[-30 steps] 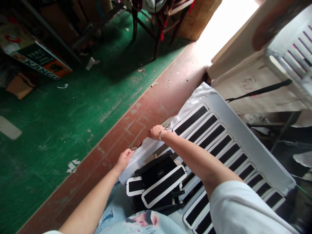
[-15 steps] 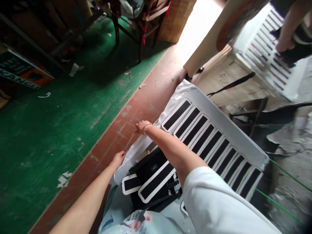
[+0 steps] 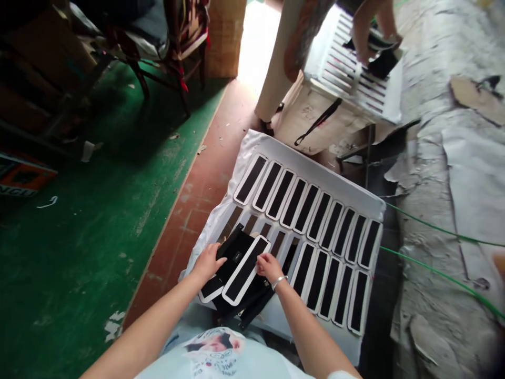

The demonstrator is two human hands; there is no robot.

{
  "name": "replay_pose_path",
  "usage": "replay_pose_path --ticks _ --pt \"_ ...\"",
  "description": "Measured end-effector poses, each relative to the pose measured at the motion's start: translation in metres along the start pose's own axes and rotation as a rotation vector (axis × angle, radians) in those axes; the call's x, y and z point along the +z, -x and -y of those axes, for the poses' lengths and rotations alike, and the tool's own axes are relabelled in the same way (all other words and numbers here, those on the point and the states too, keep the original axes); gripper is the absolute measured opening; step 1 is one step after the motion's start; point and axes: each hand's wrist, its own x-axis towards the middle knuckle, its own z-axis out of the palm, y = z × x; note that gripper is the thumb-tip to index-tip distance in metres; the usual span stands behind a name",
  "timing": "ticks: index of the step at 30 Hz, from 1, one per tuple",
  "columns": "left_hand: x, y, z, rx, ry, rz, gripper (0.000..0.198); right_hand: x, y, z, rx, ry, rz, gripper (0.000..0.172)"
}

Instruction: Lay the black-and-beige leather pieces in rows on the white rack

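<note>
A white-covered work surface (image 3: 337, 173) bears rows of black strips with white borders (image 3: 307, 202). At its near left lies a pile of black pieces (image 3: 232, 252), one with a small label. On top of the pile rests a loose white-edged strip (image 3: 245, 271). My left hand (image 3: 209, 261) lies on the left side of the pile, thumb spread from the fingers. My right hand (image 3: 269, 267), with a bracelet at the wrist, is at the right edge of the loose strip, its fingers curled together; what they pinch, if anything, is too small to tell.
Beyond, a person's hands (image 3: 369, 39) handle black pieces over a slatted white surface (image 3: 355, 87). Green cords (image 3: 434, 226) run off to the right beside a grey covered heap (image 3: 430, 173). Chairs (image 3: 169, 52) and a printed box (image 3: 23, 173) stand on the green floor at left.
The view has swung right. My right hand has come back from the far left edge to the loose strip, and my left hand has moved from the near left edge onto the black pile.
</note>
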Motion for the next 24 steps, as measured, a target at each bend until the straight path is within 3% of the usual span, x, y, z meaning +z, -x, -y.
replay_pose_path --ticks 4,6,8,10,12,15,20,22,24 --pt "0.015 -0.018 -0.011 -0.105 -0.101 0.072 0.017 0.015 0.021 -0.021 0.088 -0.129 0.009 0.014" --pt "0.009 -0.014 -0.016 -0.074 -0.075 0.04 0.013 0.01 0.025 -0.029 0.084 -0.152 -0.049 0.019" --pt "-0.001 0.0 -0.027 -0.016 0.129 0.024 0.016 0.001 0.029 -0.036 0.059 -0.169 -0.116 0.032" --pt "-0.008 0.02 -0.047 -0.007 0.51 0.17 0.028 -0.009 0.037 -0.038 0.029 -0.255 -0.087 0.054" --pt "-0.009 0.042 -0.07 -0.079 0.864 0.408 0.044 -0.016 0.049 -0.035 0.022 -0.414 0.063 0.077" --pt "0.0 0.069 -0.099 -0.224 1.14 0.591 0.055 -0.026 0.069 -0.024 0.015 -0.65 0.293 0.099" --pt "0.017 0.087 -0.12 -0.346 1.309 0.65 0.047 -0.045 0.091 -0.017 0.021 -0.835 0.453 0.105" --pt "0.019 0.086 -0.117 -0.354 1.305 0.61 0.043 -0.047 0.092 -0.018 0.096 -0.782 0.442 0.106" --pt "0.02 0.08 -0.108 -0.358 1.246 0.498 0.041 -0.043 0.087 -0.014 0.123 -0.711 0.359 0.102"
